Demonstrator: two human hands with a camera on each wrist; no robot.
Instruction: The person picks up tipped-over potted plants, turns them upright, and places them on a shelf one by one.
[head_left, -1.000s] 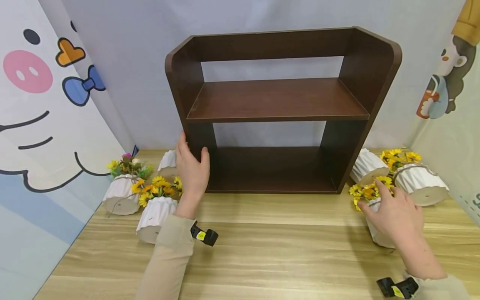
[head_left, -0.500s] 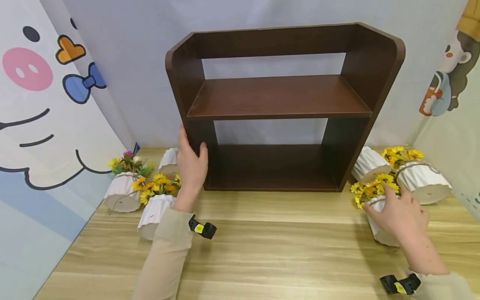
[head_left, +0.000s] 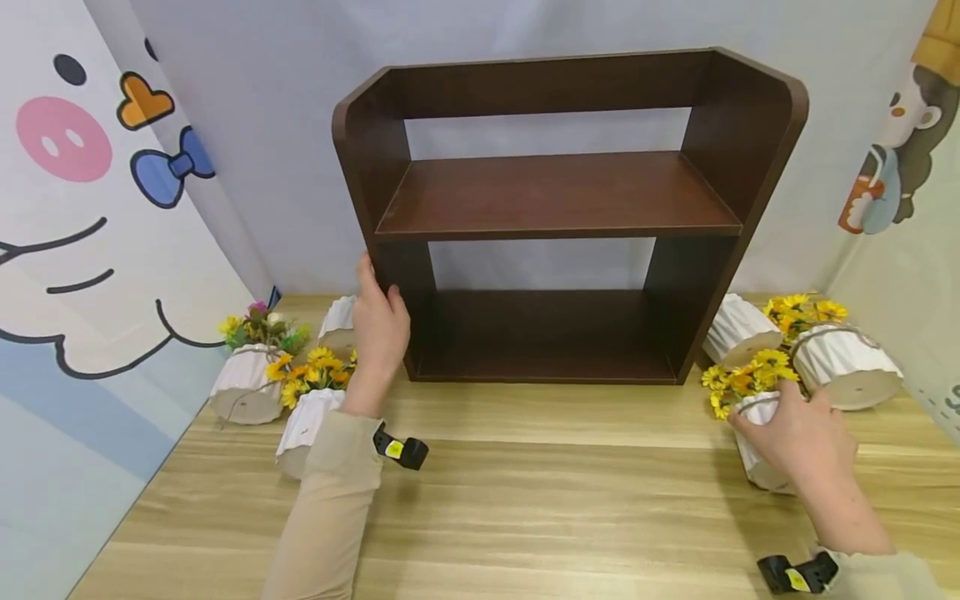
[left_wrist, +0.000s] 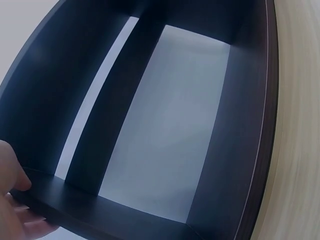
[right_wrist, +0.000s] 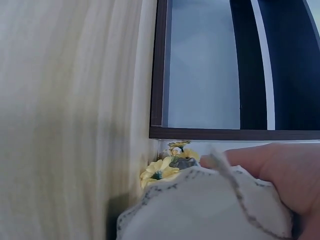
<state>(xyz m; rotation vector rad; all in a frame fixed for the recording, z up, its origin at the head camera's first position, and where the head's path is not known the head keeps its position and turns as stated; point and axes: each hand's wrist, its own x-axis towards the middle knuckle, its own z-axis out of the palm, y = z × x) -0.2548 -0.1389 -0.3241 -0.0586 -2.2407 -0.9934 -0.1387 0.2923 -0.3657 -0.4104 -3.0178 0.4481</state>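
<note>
A dark brown two-tier shelf [head_left: 558, 196] stands upright at the back of the table. My left hand [head_left: 381, 333] holds its left side panel, thumb at the inner face and fingers outside, as the left wrist view shows. At the right, my right hand [head_left: 810, 437] grips a white pleated flower pot [head_left: 757, 454] with yellow flowers [head_left: 742, 383]. That pot lies tipped, flowers pointing away from me; the right wrist view shows its pale wall [right_wrist: 200, 210] close under my thumb. My hand hides part of its right side.
Two more white pots lie behind my right hand, one [head_left: 847, 367] below yellow flowers, one [head_left: 738, 329] against the shelf. On the left are a pot [head_left: 247, 383] with mixed flowers, a pot [head_left: 307, 425] with yellow flowers, and another [head_left: 339, 325] partly hidden. A fabric wall [head_left: 270, 125] stands behind.
My right hand has settled lower and further right around the pot. My left thumb has drawn back toward the shelf panel's front edge. The shelf stays in place.
</note>
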